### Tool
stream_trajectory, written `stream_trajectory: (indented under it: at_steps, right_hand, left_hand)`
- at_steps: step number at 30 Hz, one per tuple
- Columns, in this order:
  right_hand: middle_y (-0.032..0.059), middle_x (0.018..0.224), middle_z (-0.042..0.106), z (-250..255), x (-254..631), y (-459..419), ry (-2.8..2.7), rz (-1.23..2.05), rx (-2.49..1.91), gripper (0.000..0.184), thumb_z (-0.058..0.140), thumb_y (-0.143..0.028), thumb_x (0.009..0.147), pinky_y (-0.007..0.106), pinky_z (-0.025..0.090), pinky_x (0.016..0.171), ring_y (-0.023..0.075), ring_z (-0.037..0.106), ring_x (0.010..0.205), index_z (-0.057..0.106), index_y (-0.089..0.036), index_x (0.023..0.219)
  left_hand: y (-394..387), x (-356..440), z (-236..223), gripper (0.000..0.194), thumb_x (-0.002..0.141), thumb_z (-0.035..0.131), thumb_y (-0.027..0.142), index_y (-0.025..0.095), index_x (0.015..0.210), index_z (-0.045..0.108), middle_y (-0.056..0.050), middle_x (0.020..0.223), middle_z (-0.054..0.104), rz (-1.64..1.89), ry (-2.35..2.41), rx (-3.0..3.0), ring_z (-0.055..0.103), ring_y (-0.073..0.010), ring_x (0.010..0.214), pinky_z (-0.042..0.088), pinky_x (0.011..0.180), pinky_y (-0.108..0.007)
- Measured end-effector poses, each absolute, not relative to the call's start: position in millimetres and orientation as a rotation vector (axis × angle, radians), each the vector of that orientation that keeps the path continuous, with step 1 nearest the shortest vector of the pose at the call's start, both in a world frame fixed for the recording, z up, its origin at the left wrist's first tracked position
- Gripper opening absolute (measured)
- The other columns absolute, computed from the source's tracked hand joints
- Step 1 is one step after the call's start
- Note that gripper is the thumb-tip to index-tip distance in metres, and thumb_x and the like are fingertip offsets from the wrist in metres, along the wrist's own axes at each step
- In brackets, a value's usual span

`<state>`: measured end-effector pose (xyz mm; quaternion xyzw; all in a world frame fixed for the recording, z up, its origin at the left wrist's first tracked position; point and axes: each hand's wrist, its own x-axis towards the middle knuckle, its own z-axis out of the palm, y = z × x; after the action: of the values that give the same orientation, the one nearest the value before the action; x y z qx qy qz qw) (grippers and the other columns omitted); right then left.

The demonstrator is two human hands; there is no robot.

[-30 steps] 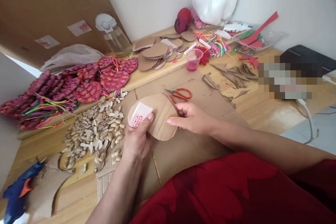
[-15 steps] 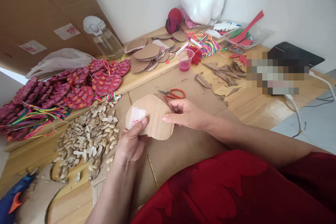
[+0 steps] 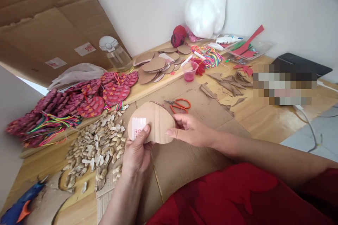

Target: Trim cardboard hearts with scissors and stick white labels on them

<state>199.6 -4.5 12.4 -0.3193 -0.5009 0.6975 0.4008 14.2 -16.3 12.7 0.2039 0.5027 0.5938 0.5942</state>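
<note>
A rounded cardboard cutout (image 3: 157, 123) with a white printed label at its left end is held over a flat cardboard sheet (image 3: 185, 168). My left hand (image 3: 139, 151) grips its lower left edge, thumb on top and fingers behind. At its right end, my right hand (image 3: 191, 130) pinches the edge between thumb and fingers; some fingertips are hidden behind the card. Just beyond the cutout lie orange-handled scissors (image 3: 180, 105). Left of my left hand spreads a heap of peanut shells (image 3: 97, 144).
Red decorated pieces with colourful tassels (image 3: 105, 89) pile up at the left. Stacked cardboard cutouts (image 3: 154, 65), a cup of pink liquid (image 3: 189, 72) and torn cardboard scraps (image 3: 232, 82) sit farther back. A blue glue gun (image 3: 23, 200) lies front left; a bottle (image 3: 116, 54) stands behind.
The cutout has turned a little in my hands, its label now standing more upright. Both hands keep hold of it. The camera view has shifted slightly.
</note>
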Motion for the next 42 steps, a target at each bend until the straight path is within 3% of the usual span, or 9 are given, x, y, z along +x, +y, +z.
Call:
stream_trajectory:
  at_steps: [3,7,15,19,23,27,35,39,42]
  right_hand:
    - [-0.0017,0.075,0.057,9,200,-4,-1.262,1.718,-0.879,0.035,0.079,-0.044,0.075,0.024,0.044,0.060,0.0111,0.051,0.067,0.060,-0.016,0.086]
    - [0.0020,0.084,0.062,5,201,-3,-1.280,1.674,-0.937,0.033,0.076,-0.044,0.079,0.027,0.048,0.067,0.0145,0.056,0.075,0.061,-0.016,0.089]
    - [0.0033,0.086,0.064,3,203,-2,-1.314,1.594,-0.947,0.031,0.069,-0.045,0.085,0.031,0.051,0.073,0.0172,0.059,0.080,0.062,-0.016,0.093]
    - [0.0050,0.091,0.068,5,204,-1,-1.292,1.619,-0.899,0.036,0.070,-0.045,0.084,0.032,0.052,0.076,0.0195,0.062,0.086,0.065,-0.017,0.105]
    - [0.0018,0.078,0.064,8,205,-2,-1.311,1.556,-0.926,0.038,0.071,-0.046,0.084,0.028,0.050,0.063,0.0148,0.056,0.067,0.067,-0.018,0.109]
    - [-0.0008,0.069,0.058,10,205,-2,-1.319,1.527,-0.944,0.038,0.069,-0.048,0.085,0.026,0.044,0.055,0.0120,0.046,0.057,0.068,-0.018,0.108]
    - [0.0029,0.081,0.066,4,205,-2,-1.301,1.511,-0.926,0.037,0.071,-0.046,0.084,0.028,0.049,0.061,0.0153,0.056,0.066,0.068,-0.019,0.110]
    - [0.0021,0.075,0.063,5,205,-1,-1.311,1.509,-0.939,0.037,0.069,-0.046,0.085,0.028,0.050,0.061,0.0161,0.058,0.068,0.067,-0.018,0.108]
    - [0.0034,0.081,0.066,7,204,-2,-1.314,1.529,-0.909,0.037,0.068,-0.045,0.087,0.031,0.055,0.071,0.0174,0.062,0.075,0.066,-0.018,0.112]
  left_hand:
    - [-21,20,13,0.055,0.063,0.090,0.019,0.020,0.115,0.071,-0.002,0.097,0.076,1.378,1.181,0.494,0.070,-0.0119,0.070,0.053,0.048,-0.014]
    - [-26,27,13,0.061,0.062,0.091,0.024,0.020,0.118,0.070,-0.004,0.099,0.077,1.371,1.203,0.531,0.072,-0.0146,0.075,0.057,0.060,-0.019]
    - [-27,25,9,0.050,0.065,0.089,0.026,0.017,0.111,0.072,-0.006,0.097,0.078,1.384,1.081,0.583,0.072,-0.0175,0.082,0.054,0.064,-0.021]
    - [-27,26,10,0.045,0.066,0.089,0.024,0.018,0.107,0.073,-0.005,0.098,0.077,1.366,1.010,0.591,0.071,-0.0165,0.084,0.055,0.071,-0.023]
    - [-27,27,11,0.043,0.064,0.090,0.020,0.017,0.104,0.074,-0.006,0.098,0.077,1.343,0.956,0.578,0.070,-0.0174,0.089,0.055,0.081,-0.028]
    - [-27,27,10,0.041,0.063,0.090,0.019,0.016,0.101,0.075,-0.005,0.094,0.077,1.338,0.946,0.573,0.069,-0.0157,0.084,0.056,0.077,-0.026]
    - [-29,28,5,0.037,0.067,0.088,0.018,0.019,0.102,0.075,-0.004,0.097,0.077,1.292,0.904,0.649,0.069,-0.0138,0.083,0.055,0.076,-0.024]
    - [-28,28,4,0.034,0.066,0.088,0.021,0.017,0.098,0.075,-0.004,0.093,0.076,1.286,0.917,0.663,0.068,-0.0138,0.078,0.054,0.072,-0.023]
    - [-28,27,4,0.036,0.065,0.089,0.021,0.017,0.098,0.074,-0.004,0.094,0.076,1.287,0.932,0.631,0.068,-0.0141,0.078,0.054,0.069,-0.022]
